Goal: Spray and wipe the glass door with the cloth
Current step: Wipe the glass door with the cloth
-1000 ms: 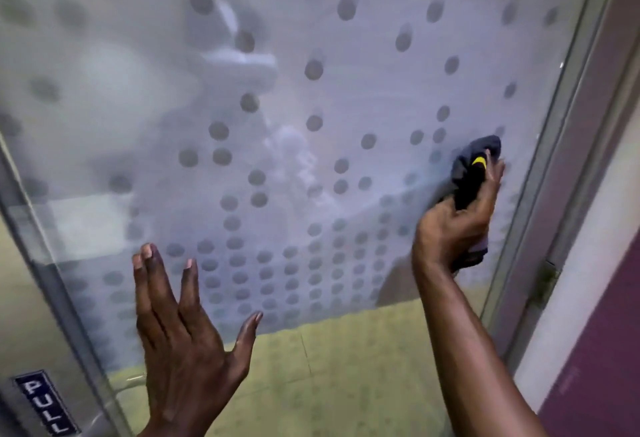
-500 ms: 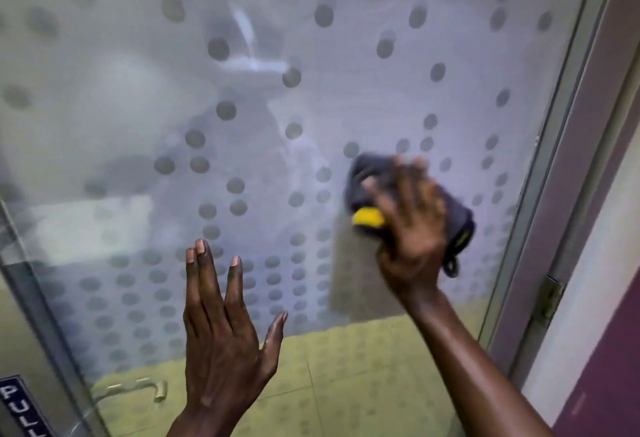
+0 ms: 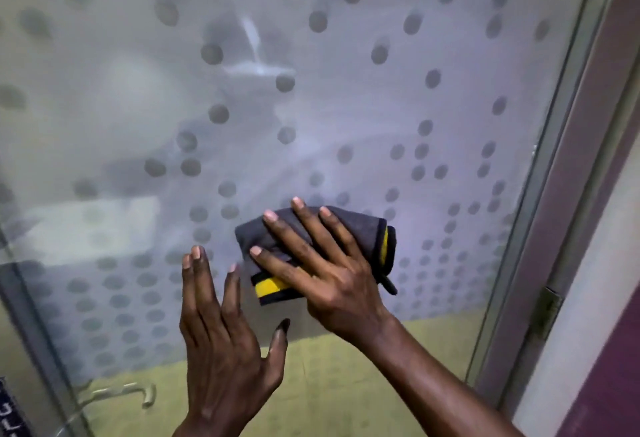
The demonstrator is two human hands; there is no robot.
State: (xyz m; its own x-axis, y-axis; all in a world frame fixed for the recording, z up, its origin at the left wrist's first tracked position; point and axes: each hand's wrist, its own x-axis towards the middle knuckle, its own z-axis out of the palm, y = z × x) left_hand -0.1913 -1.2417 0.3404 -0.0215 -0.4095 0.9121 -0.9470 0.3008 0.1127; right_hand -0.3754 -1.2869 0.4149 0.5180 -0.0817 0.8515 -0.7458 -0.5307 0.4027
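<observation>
The glass door (image 3: 346,107) fills the view, frosted and covered with grey dots. A folded grey cloth (image 3: 360,232) with black and yellow edging lies flat against the glass at mid height. My right hand (image 3: 325,270) presses on the cloth with fingers spread over it. My left hand (image 3: 221,343) is held flat and open at the glass just left of and below the cloth, holding nothing. No spray bottle is in view.
The door's metal frame (image 3: 568,173) runs down the right side with a hinge (image 3: 547,312) low on it. A purple wall panel (image 3: 609,384) lies beyond. A metal door handle (image 3: 114,398) and the edge of a blue sign (image 3: 8,416) sit at the lower left.
My right hand has swept the cloth leftwards and down from the door's right edge toward the middle. My left hand has shifted right and up, ending close to the cloth.
</observation>
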